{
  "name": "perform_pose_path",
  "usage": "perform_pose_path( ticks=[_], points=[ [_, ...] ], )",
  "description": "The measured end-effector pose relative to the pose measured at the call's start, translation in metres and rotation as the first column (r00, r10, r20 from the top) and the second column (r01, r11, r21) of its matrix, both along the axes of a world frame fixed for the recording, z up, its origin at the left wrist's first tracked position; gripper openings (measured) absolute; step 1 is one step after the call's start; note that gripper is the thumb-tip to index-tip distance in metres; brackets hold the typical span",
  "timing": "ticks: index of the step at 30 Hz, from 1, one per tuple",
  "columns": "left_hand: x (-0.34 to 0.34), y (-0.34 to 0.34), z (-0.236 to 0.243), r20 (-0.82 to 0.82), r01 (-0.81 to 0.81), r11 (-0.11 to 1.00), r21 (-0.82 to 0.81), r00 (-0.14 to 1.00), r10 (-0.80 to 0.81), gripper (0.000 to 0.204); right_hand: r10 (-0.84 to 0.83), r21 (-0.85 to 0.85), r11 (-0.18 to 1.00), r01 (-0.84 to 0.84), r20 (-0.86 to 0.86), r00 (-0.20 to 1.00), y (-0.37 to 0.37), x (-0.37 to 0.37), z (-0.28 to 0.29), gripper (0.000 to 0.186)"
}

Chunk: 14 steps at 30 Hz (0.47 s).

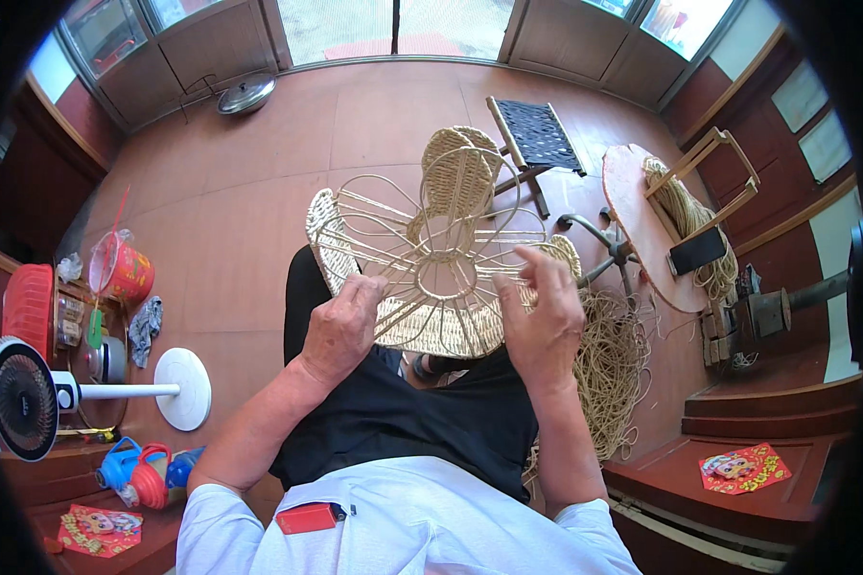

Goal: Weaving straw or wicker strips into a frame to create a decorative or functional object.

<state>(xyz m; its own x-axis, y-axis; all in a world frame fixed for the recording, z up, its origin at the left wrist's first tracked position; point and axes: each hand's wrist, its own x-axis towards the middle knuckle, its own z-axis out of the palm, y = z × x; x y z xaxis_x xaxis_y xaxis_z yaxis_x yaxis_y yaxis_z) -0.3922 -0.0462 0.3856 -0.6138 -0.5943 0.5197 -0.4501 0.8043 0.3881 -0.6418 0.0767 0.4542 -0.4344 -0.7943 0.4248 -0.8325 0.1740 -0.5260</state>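
A flower-shaped wire frame [448, 278], partly woven over with straw cord, rests above my lap. Its finished petals are tan and braided: one [451, 172] stands up at the far side, one [328, 230] curves along the left, and a wide one [441, 328] lies nearest me. Other petals are bare wire loops around a small central ring. My left hand [340, 326] is closed on the frame's near left part, fingertips pinched at the wires. On the right, my right hand [547, 321] hovers over the frame's edge, thumb and fingers apart, with nothing visible between them.
A heap of loose straw cord [609, 374] lies on the floor at my right. Beyond it are a round board [633, 211] with more cord and a phone [697, 251], and a folding stool [539, 139]. A white fan [29, 398] and a red bucket [123, 268] stand left.
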Motion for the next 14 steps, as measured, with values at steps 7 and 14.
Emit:
perform_pose_path(
  ticks=[7, 14],
  points=[
    [-0.013, -0.009, 0.007, -0.038, -0.100, 0.991, 0.089, 0.994, 0.104, 0.013, 0.138, -0.225, 0.973, -0.043, 0.424, 0.895, -0.060, -0.040, 0.015, 0.045],
    [-0.023, -0.013, 0.004, -0.037, -0.072, 0.988, 0.137, 0.996, 0.078, 0.013, 0.323, -0.234, 0.850, -0.473, 0.939, 0.115, -0.127, -0.089, 0.041, 0.076]
  ],
)
